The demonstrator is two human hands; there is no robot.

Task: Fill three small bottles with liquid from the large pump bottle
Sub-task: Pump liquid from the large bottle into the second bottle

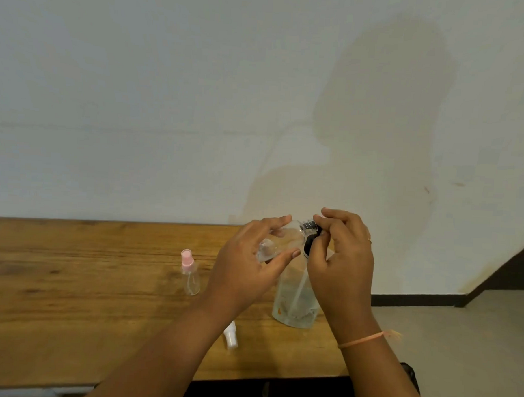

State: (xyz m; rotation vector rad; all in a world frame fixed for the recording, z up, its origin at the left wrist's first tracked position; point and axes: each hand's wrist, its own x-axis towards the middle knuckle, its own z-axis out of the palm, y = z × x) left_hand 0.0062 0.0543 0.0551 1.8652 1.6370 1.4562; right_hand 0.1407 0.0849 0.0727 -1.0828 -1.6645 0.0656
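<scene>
Pale wall and wooden table (71, 280) are framing the work. Left hand (245, 266) is gripping a small clear bottle (278, 242) tilted sideways, while right hand (342, 262) is pinching its black cap (310, 235); the large pump bottle (295, 302) is standing just beneath them. Light, slick plastic probably wants a hold around the body.

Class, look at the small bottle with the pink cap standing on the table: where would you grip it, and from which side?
Grip the pink-capped bottle round its clear body below the cap, coming from the near side. It stands upright and apart from other things, and its body looks wider than its cap.
</scene>
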